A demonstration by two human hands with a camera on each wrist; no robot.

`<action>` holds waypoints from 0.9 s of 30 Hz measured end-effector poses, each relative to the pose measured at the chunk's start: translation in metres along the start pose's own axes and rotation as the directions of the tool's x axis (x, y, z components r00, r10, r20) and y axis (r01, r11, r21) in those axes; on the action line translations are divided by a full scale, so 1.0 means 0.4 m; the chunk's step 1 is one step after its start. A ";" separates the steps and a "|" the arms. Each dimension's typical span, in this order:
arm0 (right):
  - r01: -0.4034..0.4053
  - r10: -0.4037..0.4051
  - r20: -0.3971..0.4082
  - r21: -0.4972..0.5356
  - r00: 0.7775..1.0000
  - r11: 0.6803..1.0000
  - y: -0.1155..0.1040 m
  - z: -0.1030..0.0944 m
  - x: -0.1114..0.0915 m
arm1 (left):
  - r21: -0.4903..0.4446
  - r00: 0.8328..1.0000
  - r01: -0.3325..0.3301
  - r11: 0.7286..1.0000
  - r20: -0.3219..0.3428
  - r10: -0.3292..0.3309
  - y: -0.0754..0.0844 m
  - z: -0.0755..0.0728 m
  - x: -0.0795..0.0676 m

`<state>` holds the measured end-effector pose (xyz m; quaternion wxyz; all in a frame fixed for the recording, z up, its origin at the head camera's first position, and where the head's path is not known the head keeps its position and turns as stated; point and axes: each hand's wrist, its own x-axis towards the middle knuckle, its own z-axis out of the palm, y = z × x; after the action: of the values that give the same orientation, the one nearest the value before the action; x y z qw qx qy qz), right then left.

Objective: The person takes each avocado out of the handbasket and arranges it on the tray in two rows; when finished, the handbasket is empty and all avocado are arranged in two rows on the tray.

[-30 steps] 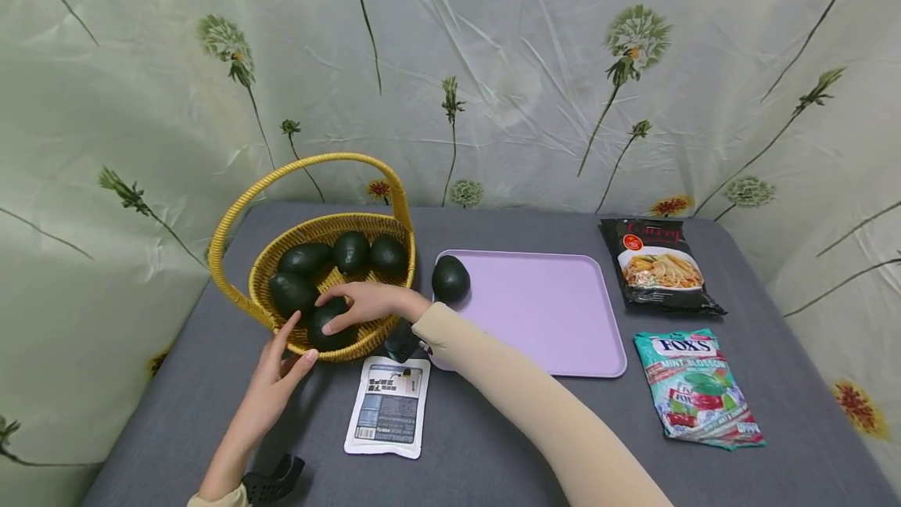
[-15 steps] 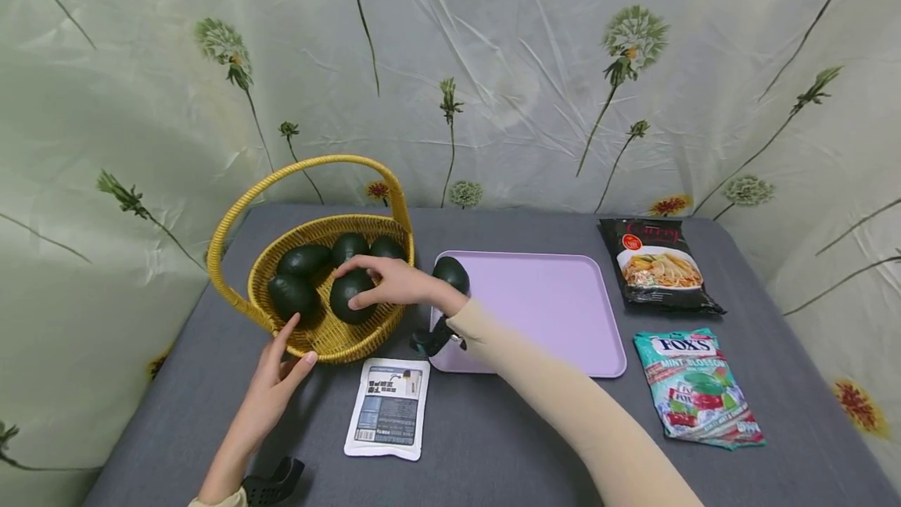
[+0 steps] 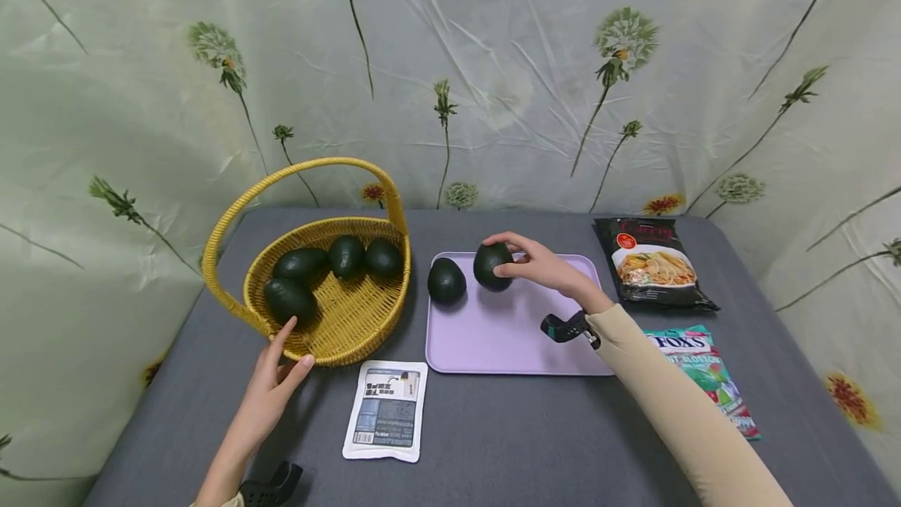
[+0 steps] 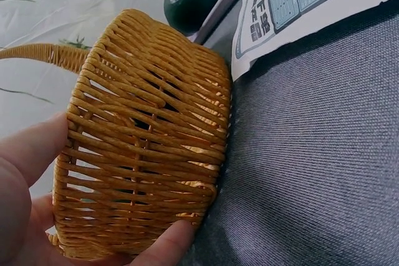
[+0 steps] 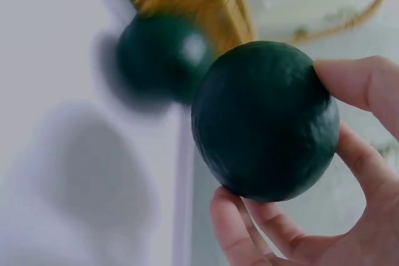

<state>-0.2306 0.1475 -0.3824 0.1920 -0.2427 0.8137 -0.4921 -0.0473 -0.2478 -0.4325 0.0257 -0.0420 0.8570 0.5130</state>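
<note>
My right hand [image 3: 538, 264] holds a dark green avocado [image 3: 493, 267] over the lilac tray [image 3: 521, 354]. In the right wrist view its thumb and fingers grip the avocado [image 5: 265, 123] around its sides, and a shadow falls on the tray below. Another avocado [image 3: 446, 281] lies at the tray's left end. My left hand [image 3: 267, 382] grips the near left rim of the yellow wicker basket [image 3: 352, 327]. Seen from the left wrist, thumb and fingers spread across the basket's woven wall [image 4: 143, 135]. Several avocados [image 3: 303, 264] lie inside, toward the back and left.
A white pouch with printed label [image 3: 385, 411] lies in front of the basket. To the right of the tray is a black curry noodle packet [image 3: 655, 266]. A green candy bag [image 3: 711, 374] sits nearer, partly covered by the right sleeve. The basket's tall handle [image 3: 303, 167] arches up.
My right hand has lifted an avocado out of the basket and carried it rightward over the tray. The left hand stays at the basket's rim.
</note>
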 end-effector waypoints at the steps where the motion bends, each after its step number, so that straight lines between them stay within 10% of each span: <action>1: -0.021 0.021 -0.012 -0.012 1.000 1.000 0.018 -0.010 -0.010 | 0.000 1.000 0.001 1.000 -0.001 -0.001 -0.001 -0.001 -0.001; 27: -0.083 0.083 0.000 -0.078 0.997 0.994 0.120 -0.003 -0.035 | 0.025 1.000 -0.011 1.000 -0.019 0.011 0.002 0.002 -0.001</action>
<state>-0.2299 0.1757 -0.4235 0.2040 -0.2167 0.8413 -0.4513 -0.0469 -0.2466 -0.4321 0.0154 -0.0419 0.8637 0.5020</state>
